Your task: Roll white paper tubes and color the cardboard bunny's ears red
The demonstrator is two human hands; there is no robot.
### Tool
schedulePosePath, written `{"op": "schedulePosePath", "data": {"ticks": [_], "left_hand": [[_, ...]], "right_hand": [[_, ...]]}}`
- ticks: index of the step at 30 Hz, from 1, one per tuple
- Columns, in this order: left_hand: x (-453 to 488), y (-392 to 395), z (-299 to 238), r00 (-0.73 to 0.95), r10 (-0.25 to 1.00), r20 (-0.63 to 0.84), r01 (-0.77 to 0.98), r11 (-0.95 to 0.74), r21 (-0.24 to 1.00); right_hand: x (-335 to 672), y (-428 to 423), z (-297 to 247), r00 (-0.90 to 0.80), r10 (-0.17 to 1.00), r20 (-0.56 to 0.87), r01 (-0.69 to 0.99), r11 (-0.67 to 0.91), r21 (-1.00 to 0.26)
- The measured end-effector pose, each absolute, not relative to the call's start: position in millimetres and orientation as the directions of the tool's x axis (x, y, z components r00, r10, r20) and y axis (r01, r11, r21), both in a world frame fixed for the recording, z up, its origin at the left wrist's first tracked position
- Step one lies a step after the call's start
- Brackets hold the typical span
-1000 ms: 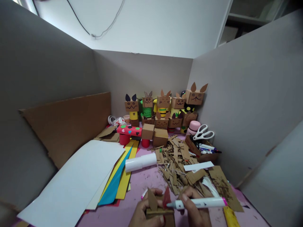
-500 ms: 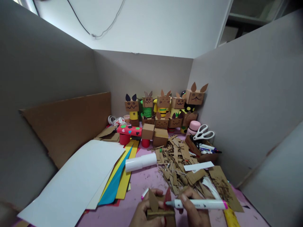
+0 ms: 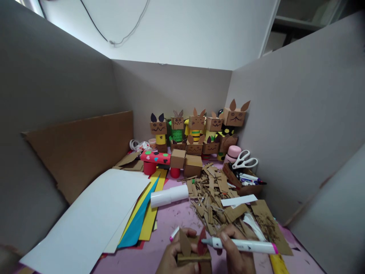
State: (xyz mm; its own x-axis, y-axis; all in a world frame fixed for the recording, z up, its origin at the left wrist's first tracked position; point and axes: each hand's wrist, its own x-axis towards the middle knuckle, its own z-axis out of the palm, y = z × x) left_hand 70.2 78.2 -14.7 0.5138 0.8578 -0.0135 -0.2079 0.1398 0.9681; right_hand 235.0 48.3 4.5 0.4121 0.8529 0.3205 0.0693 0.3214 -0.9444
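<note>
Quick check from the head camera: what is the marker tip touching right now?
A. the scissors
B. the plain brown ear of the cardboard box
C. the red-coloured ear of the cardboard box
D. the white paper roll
C: the right hand holds the marker with its tip against the red ear of the small cardboard box, which the left hand steadies.

A single head-worn camera looks forward and down over the pink tabletop [image 3: 171, 220], close above the hands at the bottom edge; grey partition boards [image 3: 299, 114] fill the frame's sides, cardboard box-headed figures [image 3: 196, 129] stand mid-frame.
</note>
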Motion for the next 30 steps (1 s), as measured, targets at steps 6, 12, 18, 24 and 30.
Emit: {"op": "schedulePosePath", "data": {"ticks": [6,12,18,24,30], "left_hand": [[71.9,76.5,-14.6,0.49,0.872,-0.029,-0.236,0.164,0.958],[68.7,76.8,-6.7,0.485,0.875,-0.016,-0.198,0.127,0.972],[64.9,76.8,1.9,0.511,0.859,0.0,-0.168,0.1,0.981],[68.1,78.0,-10.4,0.517,0.855,-0.03,-0.197,0.153,0.968],[71.2,78.0,-12.0,0.515,0.857,-0.013,-0.215,0.143,0.966]], "right_hand": [[234.7,49.6,1.2,0.434,0.857,0.278,0.019,0.3,-0.954],[234.6,49.6,-1.9,0.404,0.863,0.304,-0.032,0.346,-0.938],[232.0,48.2,-9.7,0.347,0.893,0.287,0.009,0.303,-0.953],[232.7,49.0,-7.0,0.375,0.881,0.289,-0.003,0.313,-0.95],[236.1,50.0,3.4,0.427,0.857,0.289,0.067,0.289,-0.955]]}}
